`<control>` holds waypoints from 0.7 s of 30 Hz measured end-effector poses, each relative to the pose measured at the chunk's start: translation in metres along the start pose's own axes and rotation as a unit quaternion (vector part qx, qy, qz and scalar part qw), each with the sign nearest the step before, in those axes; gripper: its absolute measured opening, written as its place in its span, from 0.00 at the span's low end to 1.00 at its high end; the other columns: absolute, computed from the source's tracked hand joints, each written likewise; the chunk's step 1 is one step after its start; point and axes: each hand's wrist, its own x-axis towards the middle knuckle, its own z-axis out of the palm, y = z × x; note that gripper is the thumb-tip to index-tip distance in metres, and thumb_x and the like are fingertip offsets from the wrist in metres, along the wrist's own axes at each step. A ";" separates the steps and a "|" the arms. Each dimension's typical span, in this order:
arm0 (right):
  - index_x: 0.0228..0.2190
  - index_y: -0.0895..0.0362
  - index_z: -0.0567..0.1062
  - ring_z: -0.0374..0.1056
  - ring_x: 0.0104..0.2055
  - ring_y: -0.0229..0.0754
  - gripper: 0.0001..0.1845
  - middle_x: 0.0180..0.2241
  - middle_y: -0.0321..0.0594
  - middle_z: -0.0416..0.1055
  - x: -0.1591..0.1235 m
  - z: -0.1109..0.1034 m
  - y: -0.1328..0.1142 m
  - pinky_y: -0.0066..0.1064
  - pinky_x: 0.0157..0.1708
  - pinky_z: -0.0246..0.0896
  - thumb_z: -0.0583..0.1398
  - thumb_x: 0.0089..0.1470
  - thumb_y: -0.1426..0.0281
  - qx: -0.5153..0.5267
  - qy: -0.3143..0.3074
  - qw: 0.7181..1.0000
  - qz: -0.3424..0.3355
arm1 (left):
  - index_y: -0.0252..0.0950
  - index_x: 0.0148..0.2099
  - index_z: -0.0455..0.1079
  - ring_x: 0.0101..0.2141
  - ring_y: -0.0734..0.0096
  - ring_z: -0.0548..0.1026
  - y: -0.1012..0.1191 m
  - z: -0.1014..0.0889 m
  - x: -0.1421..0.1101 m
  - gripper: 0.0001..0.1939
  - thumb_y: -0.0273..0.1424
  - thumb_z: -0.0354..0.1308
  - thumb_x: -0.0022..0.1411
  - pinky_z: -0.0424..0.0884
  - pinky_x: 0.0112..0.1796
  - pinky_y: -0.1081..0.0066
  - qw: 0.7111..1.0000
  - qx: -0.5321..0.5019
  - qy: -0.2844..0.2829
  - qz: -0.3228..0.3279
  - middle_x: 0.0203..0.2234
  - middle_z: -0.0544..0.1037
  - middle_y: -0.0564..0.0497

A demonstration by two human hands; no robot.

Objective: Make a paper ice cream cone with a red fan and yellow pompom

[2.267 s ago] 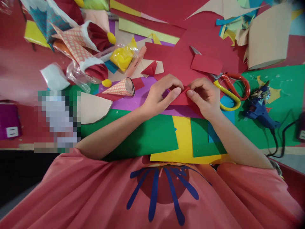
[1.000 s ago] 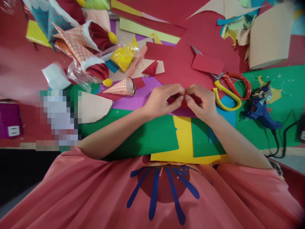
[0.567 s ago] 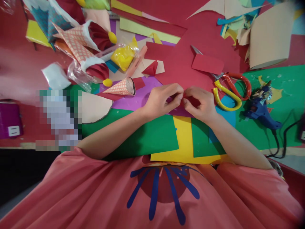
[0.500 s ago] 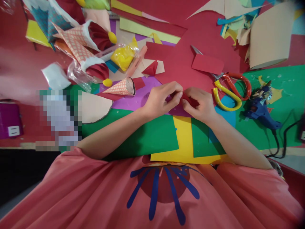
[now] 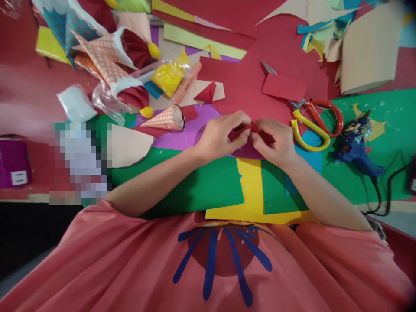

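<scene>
A small folded piece of red paper is pinched between both my hands, low over the purple and red sheets. My left hand grips it with thumb and forefinger. From the other side my right hand pinches it, the two sets of fingertips almost touching. Much of the paper is hidden behind the fingers. To the left of my left hand lies a small checked paper cone. Beyond the hands rests another pleated red paper piece. Scissors with red and yellow handles lie to the right, a red paper rectangle over their blades.
A blue glue gun with its cord lies at the right on green paper. At the back left are larger checked cones and bagged yellow clay. A beige paper cylinder stands at the back right.
The fingertips have shifted slightly, and the red paper's folded edge now shows between them. Everything else lies as before.
</scene>
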 end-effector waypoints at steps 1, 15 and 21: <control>0.25 0.54 0.63 0.62 0.26 0.37 0.11 0.23 0.35 0.65 0.000 0.000 0.000 0.31 0.27 0.57 0.55 0.60 0.68 0.008 -0.001 1.000 0.000 | 0.38 0.35 0.64 0.23 0.81 0.70 0.000 0.000 0.000 0.04 0.28 0.52 0.65 0.64 0.25 0.77 1.000 0.004 -0.002 0.001 0.24 0.73 0.57; 0.26 0.54 0.65 0.65 0.27 0.38 0.10 0.24 0.36 0.67 0.000 -0.003 -0.003 0.31 0.29 0.59 0.53 0.60 0.71 0.035 -0.003 0.999 0.011 | 0.39 0.36 0.68 0.34 0.72 0.76 0.000 -0.006 0.005 0.16 0.37 0.43 0.72 0.73 0.38 0.67 0.995 -0.097 0.010 0.014 0.31 0.76 0.51; 0.27 0.53 0.67 0.66 0.28 0.39 0.11 0.25 0.37 0.69 0.000 -0.004 -0.002 0.33 0.30 0.62 0.52 0.61 0.67 0.027 -0.012 0.999 0.016 | 0.41 0.41 0.65 0.42 0.69 0.77 -0.003 -0.004 0.007 0.08 0.39 0.51 0.69 0.76 0.44 0.63 0.989 -0.144 0.001 0.022 0.37 0.76 0.50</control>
